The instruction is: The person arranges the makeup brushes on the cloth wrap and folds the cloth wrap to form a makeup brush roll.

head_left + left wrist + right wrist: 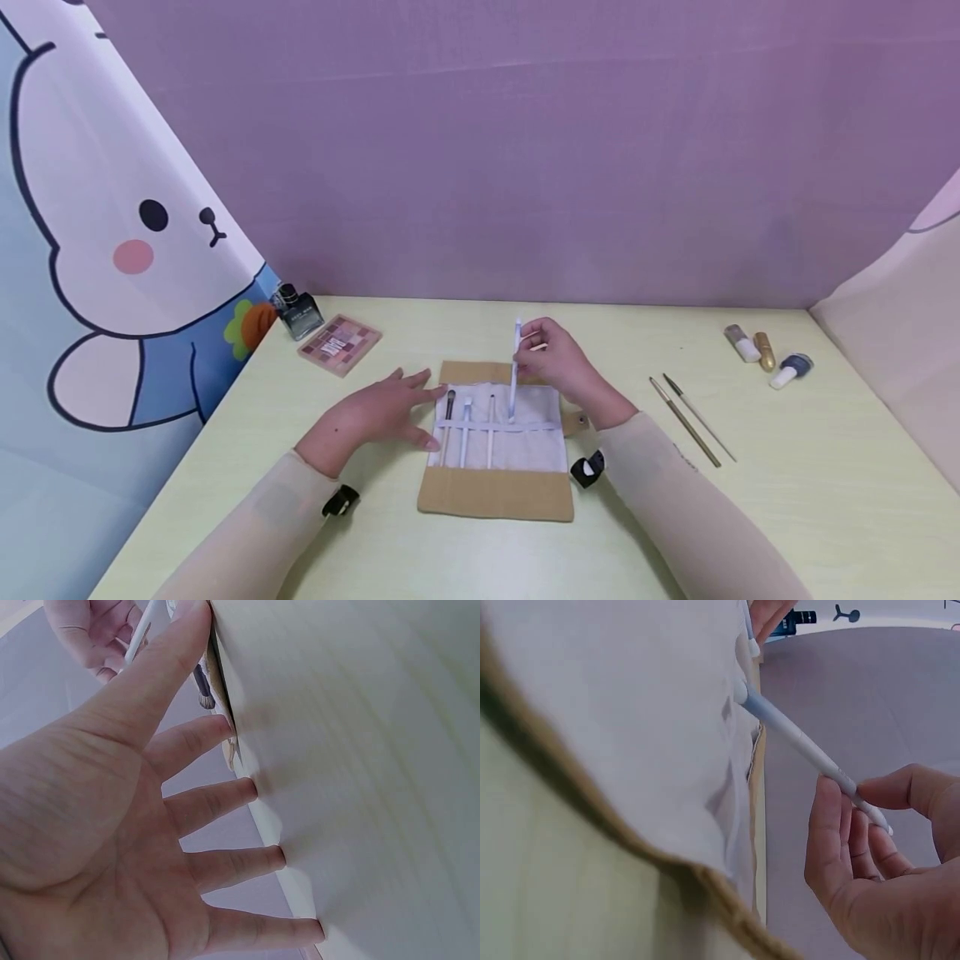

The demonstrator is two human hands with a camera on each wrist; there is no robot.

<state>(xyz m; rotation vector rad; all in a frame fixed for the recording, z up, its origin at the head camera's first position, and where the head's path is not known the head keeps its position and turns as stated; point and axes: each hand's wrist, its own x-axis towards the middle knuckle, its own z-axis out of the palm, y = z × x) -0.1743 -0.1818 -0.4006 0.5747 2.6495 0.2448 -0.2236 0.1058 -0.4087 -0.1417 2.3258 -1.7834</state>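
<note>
A tan makeup brush roll [495, 494] lies unfolded on the table, its pale lining crossed by a narrow strap [540, 427]. My right hand [553, 354] pinches a slim white makeup brush [514, 375] between thumb and fingers near its upper end. That brush stands nearly upright, its light blue lower part [761, 707] right at the lining by the strap. Three more brushes sit under the strap: a dark-tipped brush [448, 408], a pale blue-white brush [466, 427] and a thin white one [491, 429]. Fingers spread, my left hand [378, 412] rests at the roll's left edge.
Right of the roll lie a gold-handled brush [686, 423] and a thin dark-tipped brush [701, 417]. Farther right are a small grey-capped bottle [742, 343], a gold tube [764, 352] and a dark blue bottle [792, 369]. An eyeshadow palette [340, 344] and a dark perfume bottle [298, 312] stand back left.
</note>
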